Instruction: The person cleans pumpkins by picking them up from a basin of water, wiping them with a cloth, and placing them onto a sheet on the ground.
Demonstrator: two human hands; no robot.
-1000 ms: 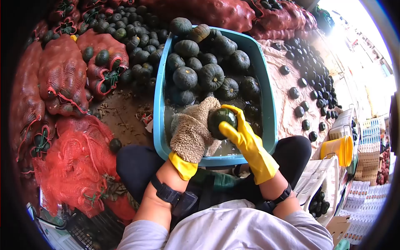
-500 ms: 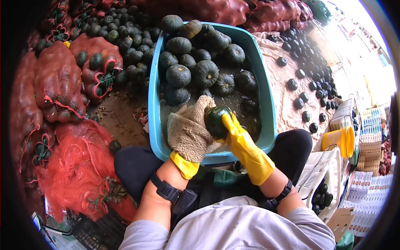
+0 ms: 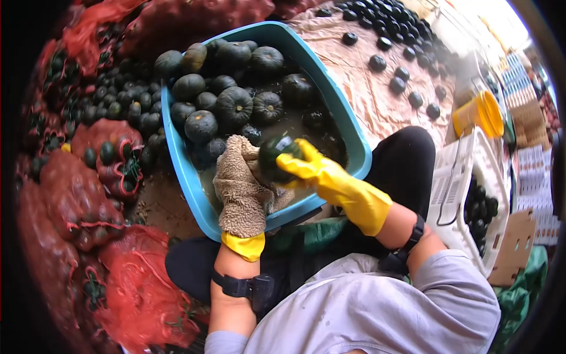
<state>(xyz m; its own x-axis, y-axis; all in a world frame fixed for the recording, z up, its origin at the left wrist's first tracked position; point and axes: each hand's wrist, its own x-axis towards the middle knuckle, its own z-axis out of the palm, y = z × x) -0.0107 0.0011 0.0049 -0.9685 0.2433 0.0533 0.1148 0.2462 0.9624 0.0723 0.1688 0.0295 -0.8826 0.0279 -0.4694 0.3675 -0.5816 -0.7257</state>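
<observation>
Over the near part of a blue tub (image 3: 358,144), my right hand (image 3: 321,177) in a yellow rubber glove grips a shiny dark green pumpkin (image 3: 276,158) from its right side. My left hand (image 3: 243,197) holds a brown terry towel (image 3: 243,213), which covers it and hides its fingers; only the yellow glove cuff shows. The towel lies against the pumpkin's left side. Behind both hands, several duller green pumpkins (image 3: 234,105) are piled in the tub, with murky water around them.
Red mesh sacks (image 3: 65,203) and loose green pumpkins (image 3: 109,97) crowd the left. On the right, dark pumpkins (image 3: 397,85) rest on a pinkish sheet (image 3: 336,56). A yellow bucket (image 3: 479,115) and a white crate (image 3: 451,183) with dark pumpkins stand beside my right knee.
My view has turned toward the right, so the tub appears farther left and tilted. The pumpkin stays between my hands, with my right hand's fingers now spread wider around its side.
</observation>
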